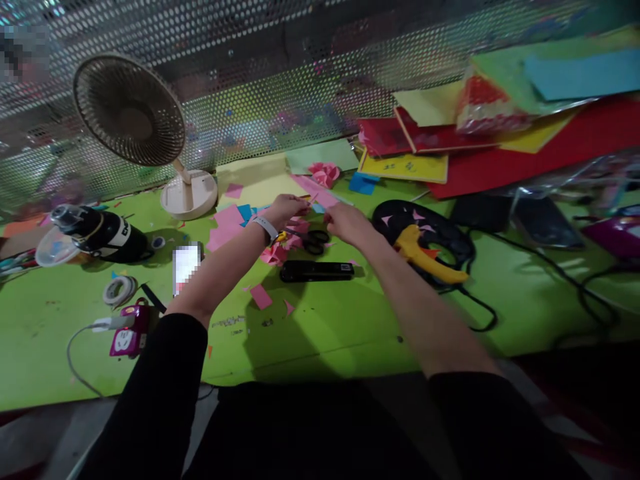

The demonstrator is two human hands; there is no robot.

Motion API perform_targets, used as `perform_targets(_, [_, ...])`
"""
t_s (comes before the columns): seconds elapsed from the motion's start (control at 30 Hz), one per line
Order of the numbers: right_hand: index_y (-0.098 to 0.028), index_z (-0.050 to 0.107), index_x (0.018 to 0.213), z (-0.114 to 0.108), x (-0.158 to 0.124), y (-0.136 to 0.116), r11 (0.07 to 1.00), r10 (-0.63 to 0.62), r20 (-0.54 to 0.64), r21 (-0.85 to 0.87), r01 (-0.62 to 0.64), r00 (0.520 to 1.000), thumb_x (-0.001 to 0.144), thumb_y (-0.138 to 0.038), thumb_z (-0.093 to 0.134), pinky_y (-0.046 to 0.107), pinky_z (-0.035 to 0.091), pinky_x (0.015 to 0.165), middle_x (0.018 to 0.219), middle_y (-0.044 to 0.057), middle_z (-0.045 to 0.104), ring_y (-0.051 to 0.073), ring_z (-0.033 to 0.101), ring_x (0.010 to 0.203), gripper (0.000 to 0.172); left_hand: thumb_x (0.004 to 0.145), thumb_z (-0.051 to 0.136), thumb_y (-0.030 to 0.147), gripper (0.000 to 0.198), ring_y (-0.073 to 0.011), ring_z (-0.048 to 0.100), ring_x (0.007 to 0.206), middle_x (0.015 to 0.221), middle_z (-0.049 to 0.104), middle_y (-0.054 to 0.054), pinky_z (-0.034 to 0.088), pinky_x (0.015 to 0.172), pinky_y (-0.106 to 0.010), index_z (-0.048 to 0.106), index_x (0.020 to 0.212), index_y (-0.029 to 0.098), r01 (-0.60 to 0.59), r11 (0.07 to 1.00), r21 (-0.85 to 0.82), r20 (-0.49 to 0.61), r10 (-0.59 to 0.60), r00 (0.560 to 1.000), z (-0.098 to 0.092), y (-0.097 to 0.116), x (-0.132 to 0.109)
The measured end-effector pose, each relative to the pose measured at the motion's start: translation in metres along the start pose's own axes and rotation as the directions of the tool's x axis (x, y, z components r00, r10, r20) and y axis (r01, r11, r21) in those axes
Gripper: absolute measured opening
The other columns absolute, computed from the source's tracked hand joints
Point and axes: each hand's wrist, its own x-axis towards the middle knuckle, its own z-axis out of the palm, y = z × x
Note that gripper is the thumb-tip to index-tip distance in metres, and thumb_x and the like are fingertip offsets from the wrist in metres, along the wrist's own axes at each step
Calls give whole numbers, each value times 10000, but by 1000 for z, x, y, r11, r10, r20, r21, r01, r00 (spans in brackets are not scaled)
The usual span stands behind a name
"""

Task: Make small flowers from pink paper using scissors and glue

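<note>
Both my arms reach forward over a green table (320,327). My left hand (287,207), with a white wristband, is closed in a pinch on a small pink paper piece (313,198). My right hand (347,223) is closed beside it, fingers curled near the same pink paper; what it holds is blurred. Under the hands lie black-handled scissors (314,240), folded pink paper shapes (277,253) and a black stapler (317,271).
A small desk fan (131,110) stands back left before a perforated metal wall. A dark bottle (103,233) lies left, with tape rolls (119,290) and a pink charger (127,337). A yellow glue gun (425,257) on a black tray sits right. Coloured paper stacks (500,133) fill the back right.
</note>
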Motion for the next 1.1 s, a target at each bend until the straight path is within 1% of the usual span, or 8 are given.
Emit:
perform_targets(0.07, [-138, 712, 1029, -1, 0, -1, 1000, 2, 2, -1, -2, 1000, 839, -100, 521, 351, 490, 862, 1142, 168, 692, 275, 641, 1042, 273, 878, 606, 101, 124, -139, 685, 837, 737, 684, -29, 517, 818, -295, 599, 758, 131, 5, 1000, 1, 11, -5, 1000, 5, 1, 5])
perform_targets(0.2, [-134, 692, 1077, -5, -2, -3, 1000, 7, 13, -5, -7, 1000, 855, -111, 505, 360, 495, 866, 1176, 174, 677, 281, 641, 1053, 292, 903, 581, 147, 120, -147, 686, 941, 810, 701, -37, 492, 861, -309, 606, 787, 143, 0, 1000, -1, 38, 0, 999, 9, 4, 9])
perform_targets(0.47, [-126, 685, 1104, -10, -4, -8, 999, 28, 51, -25, -27, 998, 868, -112, 496, 373, 502, 867, 1193, 189, 664, 296, 637, 1078, 302, 900, 584, 179, 153, -169, 686, 1002, 811, 705, -25, 471, 856, -297, 598, 748, 161, 2, 999, 35, 42, -4, 999, 13, 5, 10])
perform_targets(0.67, [-138, 689, 1093, -14, -5, -11, 998, 48, 67, -33, -46, 997, 876, -130, 510, 354, 495, 883, 1204, 175, 664, 286, 633, 1087, 282, 908, 590, 197, 123, -166, 686, 996, 876, 725, -48, 479, 885, -320, 598, 796, 146, -3, 998, 65, 59, -1, 998, 12, 6, 13])
perform_targets(0.83, [-135, 689, 1088, -16, -6, -12, 998, 48, 70, -33, -46, 996, 875, -116, 498, 361, 502, 870, 1202, 174, 670, 292, 647, 1071, 287, 896, 602, 193, 102, -164, 694, 975, 822, 719, -35, 491, 898, -325, 608, 808, 140, 11, 998, 54, 68, -15, 998, 11, 5, 15])
perform_targets(0.93, [-131, 686, 1089, -15, -5, -11, 999, 47, 65, -30, -45, 997, 874, -122, 498, 359, 503, 860, 1193, 179, 674, 293, 650, 1068, 286, 896, 599, 177, 102, -149, 694, 925, 789, 706, -24, 502, 885, -319, 609, 803, 137, 12, 999, 32, 70, -14, 997, 13, 4, 15])
perform_targets(1.1, [-157, 669, 1108, -12, -3, -6, 999, 43, 62, -15, -42, 997, 862, -193, 540, 357, 503, 826, 1167, 160, 693, 283, 664, 1013, 280, 891, 614, 168, 109, -120, 679, 820, 729, 674, 1, 521, 854, -300, 608, 790, 130, 1, 1000, 3, 58, -1, 998, 12, 2, 15])
